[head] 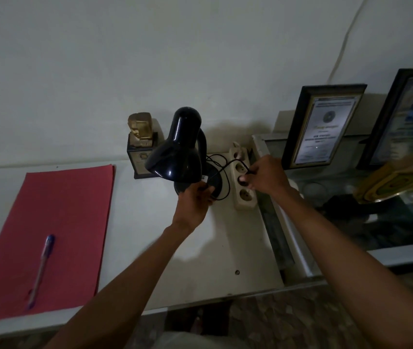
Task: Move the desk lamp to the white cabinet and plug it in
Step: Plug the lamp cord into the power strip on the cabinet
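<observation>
1. Across the whole lower view runs the white cabinet (238,243), its bare top carrying everything else; a glass-topped surface (351,222) adjoins it on the right, with framed certificates (322,127) leaning on the wall.
2. A red folder (57,235) lies flat at the left with a pen (40,270) on it, well apart from the work.
3. The desk lamp (177,147) stands upright on the cabinet top near the wall, just beside a small gold trophy (141,144). Its glossy black shade looks thin and slippery and its bent neck is likely flexible, so neither is a good hold; the round base (215,183) appears to carry the weight and is the steadying point.
4. The power strip (242,177) lies just right of the base, its nearest sockets unoccupied.
5. The left hand (195,202) is closed on the front rim of the base, apparently bracing it.
6. The right hand (265,176) pinches the plug end of the cord over a middle socket; the fingers hide the plug, so whether it is seated cannot be told.
7. The cord (221,170), thin, limp and looped loosely between base and strip, should be handled by the plug body, not pulled.
</observation>
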{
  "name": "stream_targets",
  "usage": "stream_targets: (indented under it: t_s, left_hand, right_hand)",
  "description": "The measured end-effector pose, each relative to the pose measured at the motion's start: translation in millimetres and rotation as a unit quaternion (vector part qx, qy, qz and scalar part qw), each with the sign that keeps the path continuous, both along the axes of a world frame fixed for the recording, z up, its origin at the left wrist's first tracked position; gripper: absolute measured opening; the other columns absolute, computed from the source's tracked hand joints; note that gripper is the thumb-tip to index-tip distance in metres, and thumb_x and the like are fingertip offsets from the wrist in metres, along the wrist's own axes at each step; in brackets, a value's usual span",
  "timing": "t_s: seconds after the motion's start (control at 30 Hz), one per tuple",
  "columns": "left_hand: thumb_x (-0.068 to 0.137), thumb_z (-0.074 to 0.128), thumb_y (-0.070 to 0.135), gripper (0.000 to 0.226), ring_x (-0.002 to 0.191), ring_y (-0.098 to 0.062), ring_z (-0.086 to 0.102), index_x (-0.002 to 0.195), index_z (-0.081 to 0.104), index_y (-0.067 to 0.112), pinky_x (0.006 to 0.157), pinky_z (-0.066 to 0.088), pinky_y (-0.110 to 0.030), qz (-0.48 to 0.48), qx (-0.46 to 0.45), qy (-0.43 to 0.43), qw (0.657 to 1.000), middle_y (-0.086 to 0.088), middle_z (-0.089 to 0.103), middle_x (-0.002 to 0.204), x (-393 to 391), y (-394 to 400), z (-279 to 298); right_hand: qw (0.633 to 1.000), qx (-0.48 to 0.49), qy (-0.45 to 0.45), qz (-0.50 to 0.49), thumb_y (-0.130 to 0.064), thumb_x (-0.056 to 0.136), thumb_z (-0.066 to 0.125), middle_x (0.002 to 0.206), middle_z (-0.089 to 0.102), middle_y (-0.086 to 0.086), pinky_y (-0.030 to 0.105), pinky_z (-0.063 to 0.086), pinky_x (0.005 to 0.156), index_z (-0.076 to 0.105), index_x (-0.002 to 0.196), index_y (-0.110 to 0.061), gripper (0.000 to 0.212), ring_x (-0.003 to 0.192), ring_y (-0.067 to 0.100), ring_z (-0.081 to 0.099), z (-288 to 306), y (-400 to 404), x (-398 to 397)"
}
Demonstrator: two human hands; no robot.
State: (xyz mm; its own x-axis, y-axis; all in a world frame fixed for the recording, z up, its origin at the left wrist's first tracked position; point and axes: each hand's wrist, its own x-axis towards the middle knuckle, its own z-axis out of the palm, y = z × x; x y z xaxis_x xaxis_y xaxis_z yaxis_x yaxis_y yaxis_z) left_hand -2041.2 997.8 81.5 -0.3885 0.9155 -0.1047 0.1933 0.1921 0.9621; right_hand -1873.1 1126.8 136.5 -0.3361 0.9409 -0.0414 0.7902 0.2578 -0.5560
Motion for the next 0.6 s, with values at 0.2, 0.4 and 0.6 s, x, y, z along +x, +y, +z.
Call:
stream_targets:
  t_s: [0.2,0.4,0.6]
  left_hand:
    - [0.099,0.057,0.009,0.020,0.081,-0.027,0.068,0.114,0.059,-0.004,0.080,0.056,-0.042,-0.011,0.003,-0.018,1.000,-0.016,0.070,0.095,2.4,0.8,-0.3]
    - [0.100,0.056,0.008,0.014,0.082,-0.030,0.063,0.107,0.060,-0.003,0.084,0.055,-0.050,-0.016,-0.004,-0.055,0.998,-0.015,0.065,0.092,2.1,6.8,5.5]
    - [0.100,0.056,0.019,0.019,0.080,-0.026,0.070,0.103,0.065,0.003,0.080,0.059,-0.044,-0.036,0.004,0.002,0.999,-0.013,0.072,0.088,-2.8,5.4,7.7]
  right_hand:
    - [1.000,-0.007,-0.026,-0.010,-0.026,0.082,0.085,0.070,0.076,0.012,0.034,0.063,0.074,0.078,0.077,0.002,0.029,0.062,0.016,0.072,6.7,2.7,-5.1]
    - [0.996,-0.008,-0.093,-0.005,-0.030,0.078,0.086,0.059,0.065,0.005,0.026,0.050,0.061,0.075,0.073,0.003,0.035,0.063,0.019,0.066,17.5,2.3,-9.2]
    - [0.991,-0.013,-0.130,-0.011,-0.033,0.078,0.087,0.077,0.060,0.009,0.024,0.041,0.065,0.064,0.078,-0.004,0.037,0.071,0.021,0.058,21.7,0.9,-13.1]
